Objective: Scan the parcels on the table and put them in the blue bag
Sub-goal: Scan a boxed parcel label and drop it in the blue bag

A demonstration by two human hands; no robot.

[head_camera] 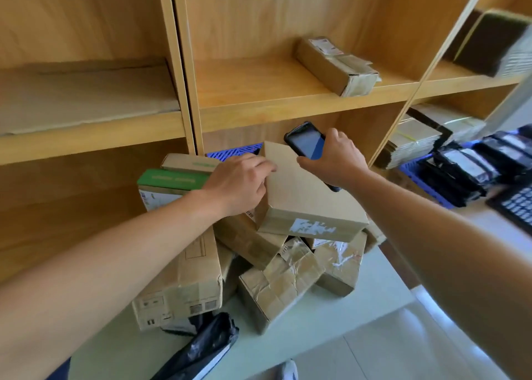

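A pile of taped cardboard parcels (276, 281) lies on the white table (302, 336). On top of the pile rests a flat brown box (302, 198) with a torn white label on its near side. My left hand (239, 182) grips that box at its left edge. My right hand (334, 158) holds a black handheld scanner (306, 143), its screen lit, just above the box's far right corner. A tall box with a green top (169, 179) stands at the pile's left. No blue bag is in view.
Wooden shelves (259, 106) rise behind the table, with one taped parcel (336, 66) on the middle shelf. A black plastic mailer (201, 348) lies at the table's near edge. Blue crates (423, 178) with black mailers and a keypad (518, 207) are at the right.
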